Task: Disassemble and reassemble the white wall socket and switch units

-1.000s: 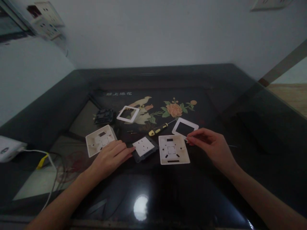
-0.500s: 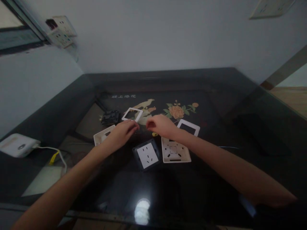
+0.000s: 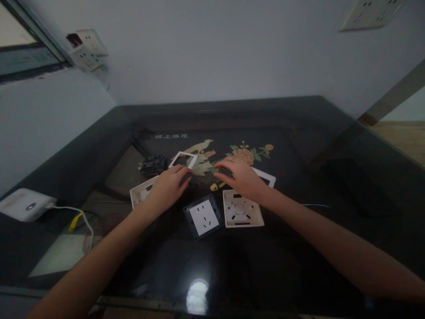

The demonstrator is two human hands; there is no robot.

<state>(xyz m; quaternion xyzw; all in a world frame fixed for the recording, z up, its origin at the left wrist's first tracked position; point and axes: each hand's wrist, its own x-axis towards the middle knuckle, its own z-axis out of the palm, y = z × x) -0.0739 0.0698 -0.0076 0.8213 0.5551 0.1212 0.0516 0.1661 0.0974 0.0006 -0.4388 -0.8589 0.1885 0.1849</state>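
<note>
Found mid-picture above a socket plate (image 3: 203, 217) and back box (image 3: 241, 209), laid flat and apart on the table (image 3: 308, 150) for easy picking: left hand (image 3: 168, 189) curled beside the white frame (image 3: 183, 159), grip impossible to tell; right hand (image 3: 244, 179) over the yellow screwdriver (image 3: 214, 187), grip released, fingers spread.

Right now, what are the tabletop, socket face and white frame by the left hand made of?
The tabletop: likely glass over a dark painted panel; glossy, mirrors a lamp spot. The socket face: probably moulded plastic, smooth white, dark surround. The white frame by the left hand: also looks like plastic, thin, uniform matte white.
</note>
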